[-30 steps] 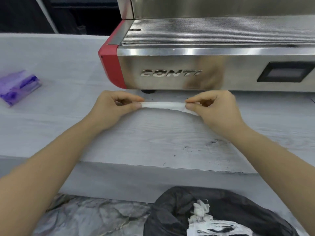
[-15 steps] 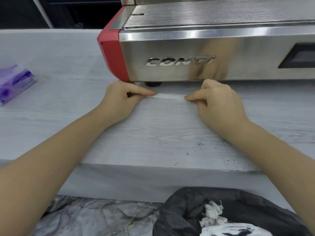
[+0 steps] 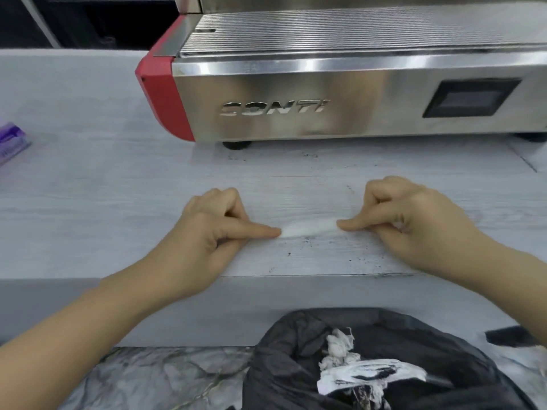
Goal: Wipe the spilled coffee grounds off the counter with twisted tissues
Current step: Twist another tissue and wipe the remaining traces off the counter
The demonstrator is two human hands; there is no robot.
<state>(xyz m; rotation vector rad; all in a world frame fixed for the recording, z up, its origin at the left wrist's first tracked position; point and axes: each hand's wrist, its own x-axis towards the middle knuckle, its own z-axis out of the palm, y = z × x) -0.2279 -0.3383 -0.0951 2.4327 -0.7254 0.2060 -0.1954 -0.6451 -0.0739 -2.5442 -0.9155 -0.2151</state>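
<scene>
Hands are working at the centre of the frame: the left hand (image 3: pixel 213 232) and the right hand (image 3: pixel 405 223) are each pinching one end of the twisted tissue (image 3: pixel 307 227), which is lying stretched between them and pressing on the counter (image 3: pixel 118 208) near its front edge; the tissue is looking light, soft and easily torn, so holding it at the ends with gentle tension seems the sound grip; coffee grounds (image 3: pixel 334 247) are speckling the surface just below it, with more near the coffee machine (image 3: pixel 325 99) in the upper half; a black bin bag (image 3: pixel 399 335) at lower right is holding crumpled used tissues (image 3: pixel 340 347); a purple packet (image 3: pixel 11 140) is sitting at the left edge.
</scene>
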